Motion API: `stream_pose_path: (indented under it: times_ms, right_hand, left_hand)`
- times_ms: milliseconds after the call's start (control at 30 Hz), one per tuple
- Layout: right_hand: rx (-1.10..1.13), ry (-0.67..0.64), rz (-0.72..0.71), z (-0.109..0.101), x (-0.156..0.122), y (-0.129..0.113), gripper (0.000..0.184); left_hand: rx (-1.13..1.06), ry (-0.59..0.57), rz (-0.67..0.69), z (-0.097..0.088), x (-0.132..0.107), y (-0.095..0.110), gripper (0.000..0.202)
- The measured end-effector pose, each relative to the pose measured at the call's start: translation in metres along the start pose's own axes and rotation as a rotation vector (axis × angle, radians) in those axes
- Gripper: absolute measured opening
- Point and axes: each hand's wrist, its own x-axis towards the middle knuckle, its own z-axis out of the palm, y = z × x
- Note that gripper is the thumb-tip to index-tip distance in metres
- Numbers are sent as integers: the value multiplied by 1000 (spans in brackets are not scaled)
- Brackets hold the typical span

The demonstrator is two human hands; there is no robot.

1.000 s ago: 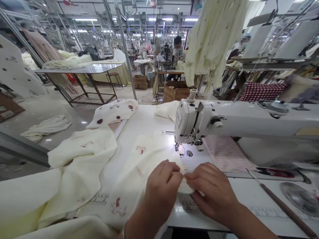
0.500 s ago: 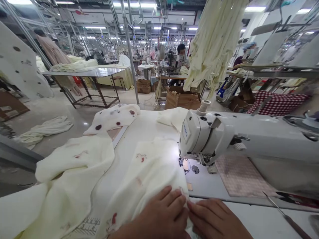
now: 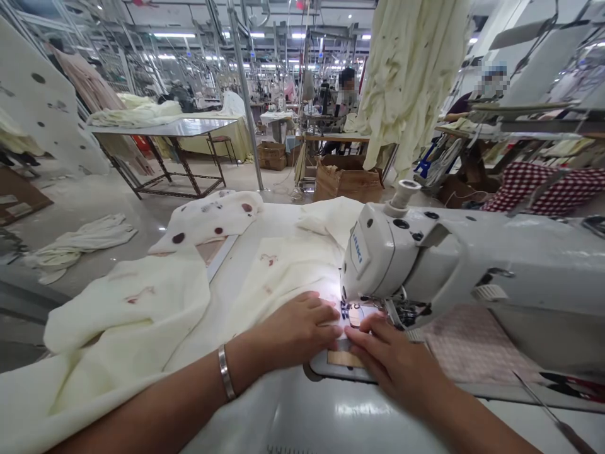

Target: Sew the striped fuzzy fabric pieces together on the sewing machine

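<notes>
Pale cream fabric (image 3: 283, 271) with small reddish animal prints lies on the table left of a white sewing machine (image 3: 382, 252), its edge running to the lit needle area (image 3: 344, 309). My left hand (image 3: 302, 328), with a silver bracelet at the wrist, presses on the fabric just left of the presser foot, its fingers bent and close together on the edge. My right hand (image 3: 387, 350) is in front of the foot, thumb and fingertips pinched at the same edge. The fingertips of both hands nearly meet. The fabric under them is mostly hidden.
More cream fabric (image 3: 127, 302) drapes over the table's left side, beside a spotted piece (image 3: 208, 221). An awl-like tool (image 3: 543, 403) and red-handled snips (image 3: 571, 386) lie at right. Pale garments (image 3: 416, 75) hang beyond the machine. Other people sit farther back.
Both hands have moved forward from the table's near side to the presser foot, bringing the fabric edge with them. The view has shifted slightly.
</notes>
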Motion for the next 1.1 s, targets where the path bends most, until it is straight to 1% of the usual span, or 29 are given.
stream_pose_path:
  times_ms: [267, 367, 500, 700, 767, 833, 867, 900, 933, 967, 1000, 1033, 1067, 1100]
  right_hand:
    - [18, -9, 50, 1, -5, 1, 28]
    - [52, -9, 67, 2, -6, 1, 27]
    - [96, -34, 94, 2, -6, 1, 25]
    - [115, -65, 116, 0, -3, 2, 25]
    - [125, -73, 132, 0, -4, 3, 25]
    - [140, -64, 116, -3, -4, 3, 24]
    - [147, -45, 89, -6, -3, 1, 25]
    - [151, -19, 57, -11, -4, -3, 25]
    - [154, 8, 27, -16, -4, -7, 26]
    - [160, 34, 0, -22, -5, -13, 26]
    - [168, 58, -24, -27, -6, -21, 27]
    - [173, 81, -54, -32, -9, -28, 28]
    - [169, 98, -85, -36, -12, -36, 28]
    - [159, 111, -125, -38, -16, -43, 28]
  left_hand:
    - [2, 31, 0, 5, 3, -7, 17]
    - [-21, 12, -9, 4, 6, -12, 18]
    - [-38, -10, -61, 0, 10, -16, 19]
    - [-66, 71, -94, 2, 13, -21, 21]
    - [-68, 80, -102, 1, 14, -25, 19]
    - [-54, 74, -121, 2, 14, -24, 16]
    - [-38, 67, -143, 3, 12, -18, 15]
    - [-10, 67, -180, 6, 8, -8, 15]
    - [31, 76, -231, 10, 3, 6, 15]
    - [82, 86, -281, 18, -4, 26, 17]
    - [161, 144, -332, 27, -13, 48, 21]
    - [233, 192, -351, 37, -21, 71, 30]
    - [321, 243, -296, 46, -29, 94, 35]
    - [417, 386, -253, 54, -34, 113, 26]
